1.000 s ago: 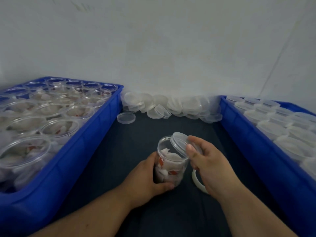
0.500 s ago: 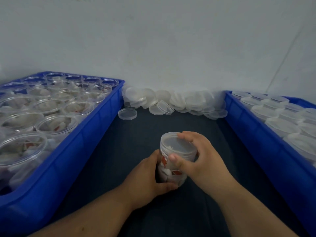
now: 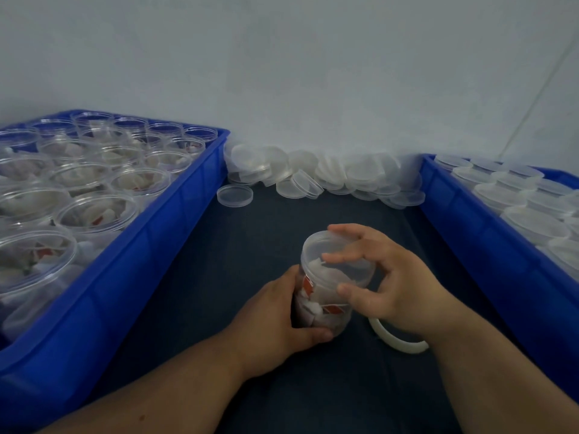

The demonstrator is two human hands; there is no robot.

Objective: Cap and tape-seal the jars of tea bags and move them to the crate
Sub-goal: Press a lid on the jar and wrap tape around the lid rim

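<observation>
A clear plastic jar of tea bags (image 3: 324,303) stands on the dark blue-grey table surface (image 3: 250,245), low in the middle of the view. The left hand (image 3: 272,321) grips its body from 8 o'clock, fingers curled round the wall. The right hand (image 3: 394,286) holds the translucent round lid (image 3: 336,261) on the jar's mouth, thumb and spread fingers curved over its rim. A white tape roll (image 3: 396,343) lies at 4 o'clock, partly under the right wrist. A blue plastic crate of open jars (image 3: 163,245) sits at 9 o'clock and a blue plastic crate of capped jars (image 3: 470,245) at 3 o'clock. A pile of loose translucent lids (image 3: 329,177) lies at 12 o'clock.
</observation>
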